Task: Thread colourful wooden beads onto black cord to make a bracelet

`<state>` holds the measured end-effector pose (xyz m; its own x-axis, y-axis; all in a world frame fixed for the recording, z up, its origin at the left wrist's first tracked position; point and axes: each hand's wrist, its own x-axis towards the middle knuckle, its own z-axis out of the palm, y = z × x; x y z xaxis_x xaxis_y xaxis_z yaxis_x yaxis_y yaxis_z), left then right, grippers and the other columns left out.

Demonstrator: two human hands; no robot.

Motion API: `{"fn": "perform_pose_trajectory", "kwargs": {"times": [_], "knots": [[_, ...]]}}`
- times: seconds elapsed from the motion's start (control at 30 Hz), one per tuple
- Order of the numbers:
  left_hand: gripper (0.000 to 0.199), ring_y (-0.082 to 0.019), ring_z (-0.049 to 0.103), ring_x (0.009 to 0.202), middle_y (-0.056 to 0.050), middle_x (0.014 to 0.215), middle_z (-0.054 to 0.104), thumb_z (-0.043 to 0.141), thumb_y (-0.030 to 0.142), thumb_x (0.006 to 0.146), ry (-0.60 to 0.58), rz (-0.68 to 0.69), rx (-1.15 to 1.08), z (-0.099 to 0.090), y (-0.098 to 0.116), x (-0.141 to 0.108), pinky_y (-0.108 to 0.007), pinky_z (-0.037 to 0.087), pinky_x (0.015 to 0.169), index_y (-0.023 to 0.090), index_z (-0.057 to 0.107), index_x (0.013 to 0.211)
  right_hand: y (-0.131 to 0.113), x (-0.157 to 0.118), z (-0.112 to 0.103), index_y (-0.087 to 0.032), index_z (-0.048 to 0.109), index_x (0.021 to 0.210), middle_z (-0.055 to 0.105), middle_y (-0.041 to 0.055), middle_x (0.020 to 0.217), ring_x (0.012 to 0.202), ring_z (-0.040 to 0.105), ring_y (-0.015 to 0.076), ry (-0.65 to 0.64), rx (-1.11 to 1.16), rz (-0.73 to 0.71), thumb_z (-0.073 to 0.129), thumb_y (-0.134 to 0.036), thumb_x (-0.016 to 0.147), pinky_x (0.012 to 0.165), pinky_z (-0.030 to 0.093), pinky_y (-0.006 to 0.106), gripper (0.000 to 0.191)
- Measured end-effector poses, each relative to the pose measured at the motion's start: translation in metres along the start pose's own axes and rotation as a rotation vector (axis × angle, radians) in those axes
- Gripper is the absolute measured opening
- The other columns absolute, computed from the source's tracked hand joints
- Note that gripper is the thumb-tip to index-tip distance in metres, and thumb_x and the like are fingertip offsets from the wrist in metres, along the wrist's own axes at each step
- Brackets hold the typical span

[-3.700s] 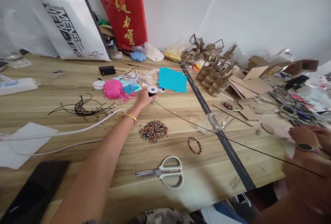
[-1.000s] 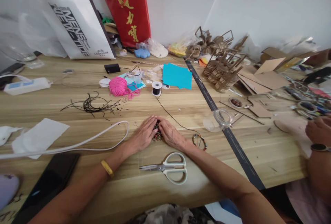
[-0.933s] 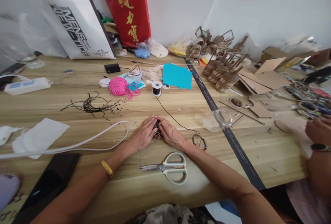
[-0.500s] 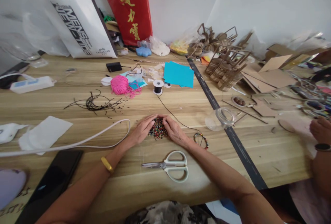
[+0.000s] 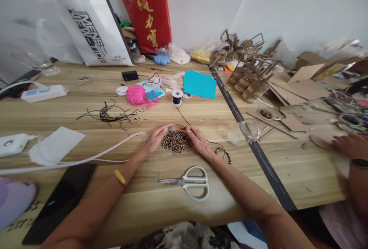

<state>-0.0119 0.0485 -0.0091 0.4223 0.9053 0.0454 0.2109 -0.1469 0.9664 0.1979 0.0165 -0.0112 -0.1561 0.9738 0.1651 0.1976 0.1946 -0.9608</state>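
A pile of small multicoloured beads point(image 5: 176, 142) lies on the wooden table between my two hands. My left hand point(image 5: 156, 137) curves around the left side of the pile, fingers stretched out and holding nothing. On the other side, my right hand point(image 5: 199, 141) rests against the pile's right edge with its fingers extended. A thin dark cord shows near the right fingertips; whether they touch it I cannot tell. Beside my right wrist lies a beaded bracelet point(image 5: 227, 154) on black cord. White-handled scissors point(image 5: 188, 182) lie in front of the beads, blades pointing left.
A spool of black cord point(image 5: 177, 97) stands behind the beads, near pink yarn point(image 5: 135, 94) and blue sheets point(image 5: 199, 84). Cut black cords point(image 5: 110, 114) lie to the left, above a white cable point(image 5: 115, 148) and a phone point(image 5: 59, 203). Another person's hand point(image 5: 350, 145) is at right.
My hands have moved apart, and the bead pile between them is wider and more exposed. The other person's hand at right has spread flatter on the table. The camera view has shifted slightly.
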Motion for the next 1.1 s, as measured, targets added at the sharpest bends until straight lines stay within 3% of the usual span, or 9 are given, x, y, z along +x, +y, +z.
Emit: {"fn": "perform_pose_trajectory", "kwargs": {"times": [0.13,0.23,0.33,0.53,0.67,0.77,0.87,0.97,1.1], "knots": [[0.048,-0.025,0.058,0.115,-0.011,0.119,0.066,0.048,0.052,0.087,0.114,-0.020,-0.040,0.002,0.006,-0.002,-0.039,0.044,0.101,0.016,0.063,0.114,-0.004,-0.002,-0.001,-0.020,0.052,0.086,0.063,0.0068,0.109,0.104,0.057,0.0184,0.023,0.023,0.008,0.041,-0.047,0.094,0.092,0.043,0.031,0.030],[0.037,-0.021,0.063,0.089,-0.007,0.089,0.070,0.053,0.050,0.083,0.189,0.010,0.086,0.004,0.022,-0.007,-0.033,0.049,0.085,0.015,0.067,0.087,-0.012,-0.007,-0.001,-0.020,0.052,0.087,0.059,0.0078,0.110,0.105,0.055,0.0192,0.032,-0.073,-0.118,0.039,-0.042,0.096,0.094,0.042,0.033,0.027],[0.034,-0.016,0.057,0.068,-0.002,0.067,0.063,0.056,0.046,0.082,0.110,0.070,0.113,0.008,0.038,-0.013,-0.027,0.047,0.070,0.016,0.063,0.068,-0.020,-0.014,0.001,-0.021,0.053,0.092,0.057,0.0088,0.105,0.103,0.053,0.0204,0.011,-0.219,-0.307,0.038,-0.034,0.097,0.093,0.042,0.036,0.021],[0.030,-0.010,0.046,0.054,0.003,0.057,0.052,0.060,0.041,0.078,0.057,0.048,-0.039,0.021,0.043,-0.017,-0.022,0.037,0.052,0.015,0.058,0.065,-0.027,-0.023,0.011,-0.020,0.054,0.092,0.058,0.0096,0.089,0.087,0.053,0.0217,-0.132,-0.453,-0.488,0.035,-0.027,0.097,0.081,0.045,0.036,0.021],[0.029,-0.010,0.049,0.055,0.002,0.059,0.057,0.060,0.040,0.078,0.077,0.019,-0.041,0.019,0.042,-0.016,-0.021,0.039,0.054,0.015,0.059,0.065,-0.037,-0.022,0.005,-0.020,0.054,0.106,0.061,0.0044,0.080,0.067,0.055,0.0163,-0.256,-0.498,-0.330,0.040,-0.025,0.096,0.066,0.044,0.028,0.019],[0.030,-0.011,0.051,0.056,0.001,0.058,0.059,0.061,0.040,0.078,0.134,0.005,-0.023,0.012,0.046,-0.017,-0.021,0.041,0.056,0.014,0.059,0.063,-0.054,-0.019,-0.016,-0.019,0.051,0.119,0.063,0.0001,0.075,0.061,0.054,0.0123,-0.381,-0.532,-0.158,0.051,-0.023,0.091,0.060,0.041,0.022,0.028],[0.028,-0.012,0.055,0.058,-0.001,0.061,0.062,0.061,0.039,0.079,0.211,0.007,-0.049,0.005,0.050,-0.017,-0.022,0.044,0.059,0.014,0.060,0.066,-0.075,-0.019,-0.049,-0.017,0.061,0.104,0.061,-0.0013,0.068,0.055,0.050,0.0097,-0.413,-0.589,-0.048,0.053,-0.029,0.091,0.055,0.036,0.020,0.019],[0.028,-0.012,0.057,0.061,-0.002,0.064,0.063,0.057,0.038,0.083,0.260,0.028,-0.115,0.001,0.051,-0.018,-0.023,0.046,0.063,0.013,0.063,0.071,-0.092,-0.028,-0.078,-0.016,0.062,0.095,0.056,-0.0016,0.063,0.054,0.047,0.0096,-0.332,-0.656,-0.019,0.043,-0.035,0.096,0.054,0.034,0.021,0.027],[0.029,-0.012,0.058,0.063,-0.003,0.067,0.065,0.057,0.039,0.084,0.233,0.035,-0.170,0.003,0.051,-0.018,-0.023,0.047,0.063,0.012,0.065,0.073,-0.090,-0.049,-0.091,-0.015,0.061,0.082,0.052,-0.0011,0.059,0.054,0.047,0.0109,-0.348,-0.725,0.056,0.034,-0.037,0.099,0.054,0.034,0.022,0.039]]}}
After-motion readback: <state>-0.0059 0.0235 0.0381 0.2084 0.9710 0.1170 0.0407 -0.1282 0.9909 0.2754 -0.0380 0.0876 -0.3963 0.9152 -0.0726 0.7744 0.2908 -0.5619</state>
